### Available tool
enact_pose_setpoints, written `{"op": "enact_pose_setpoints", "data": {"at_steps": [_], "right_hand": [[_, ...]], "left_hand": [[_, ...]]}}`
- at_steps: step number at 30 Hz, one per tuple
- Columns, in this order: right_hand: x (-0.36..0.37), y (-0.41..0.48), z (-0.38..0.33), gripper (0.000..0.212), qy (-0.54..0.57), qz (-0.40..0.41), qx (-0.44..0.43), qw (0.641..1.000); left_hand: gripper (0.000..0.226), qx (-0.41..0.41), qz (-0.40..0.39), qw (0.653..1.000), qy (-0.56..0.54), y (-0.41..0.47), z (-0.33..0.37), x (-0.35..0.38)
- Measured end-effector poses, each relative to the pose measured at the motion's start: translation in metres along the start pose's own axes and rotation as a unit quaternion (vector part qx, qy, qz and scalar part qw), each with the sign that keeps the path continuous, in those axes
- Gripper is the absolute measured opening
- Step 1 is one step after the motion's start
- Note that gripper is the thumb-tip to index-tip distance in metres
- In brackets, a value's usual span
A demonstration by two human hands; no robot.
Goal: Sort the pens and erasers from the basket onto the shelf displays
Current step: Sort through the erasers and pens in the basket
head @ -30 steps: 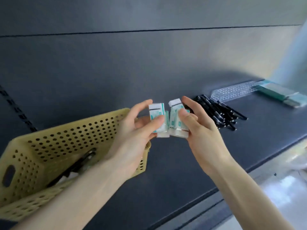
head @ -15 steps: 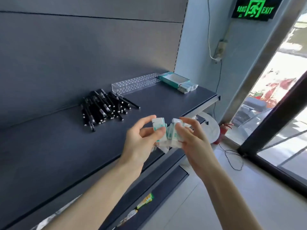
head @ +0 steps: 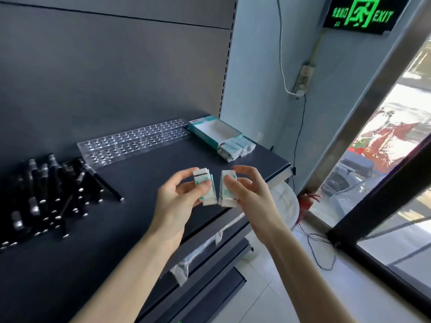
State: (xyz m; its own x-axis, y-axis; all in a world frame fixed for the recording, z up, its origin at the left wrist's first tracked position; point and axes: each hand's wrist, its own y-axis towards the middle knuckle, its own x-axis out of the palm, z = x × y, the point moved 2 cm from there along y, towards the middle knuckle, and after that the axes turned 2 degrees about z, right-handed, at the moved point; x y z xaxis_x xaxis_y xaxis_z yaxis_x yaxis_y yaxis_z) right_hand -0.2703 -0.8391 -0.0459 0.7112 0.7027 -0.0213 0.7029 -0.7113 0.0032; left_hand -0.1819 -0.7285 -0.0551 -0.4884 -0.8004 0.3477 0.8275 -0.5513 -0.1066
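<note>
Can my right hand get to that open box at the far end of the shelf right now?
Probably yes. The box lies open just beyond the right hand, with nothing above it. The hand grips erasers, though, so it could set them in but not grasp the box.

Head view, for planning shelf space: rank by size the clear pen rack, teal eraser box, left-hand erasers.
1. clear pen rack
2. teal eraser box
3. left-hand erasers, smallest despite being nearest the camera
</note>
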Motion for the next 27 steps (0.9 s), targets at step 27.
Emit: {"op": "enact_pose_setpoints", "data": {"at_steps": [27], "right_hand": [[-0.106,0.216,0.054,0.018,-0.197,-0.182,-0.067,0.961]], "left_hand": [[0.012,0.106,0.366,0.868,0.319,0.113,-0.087,0.16]]}}
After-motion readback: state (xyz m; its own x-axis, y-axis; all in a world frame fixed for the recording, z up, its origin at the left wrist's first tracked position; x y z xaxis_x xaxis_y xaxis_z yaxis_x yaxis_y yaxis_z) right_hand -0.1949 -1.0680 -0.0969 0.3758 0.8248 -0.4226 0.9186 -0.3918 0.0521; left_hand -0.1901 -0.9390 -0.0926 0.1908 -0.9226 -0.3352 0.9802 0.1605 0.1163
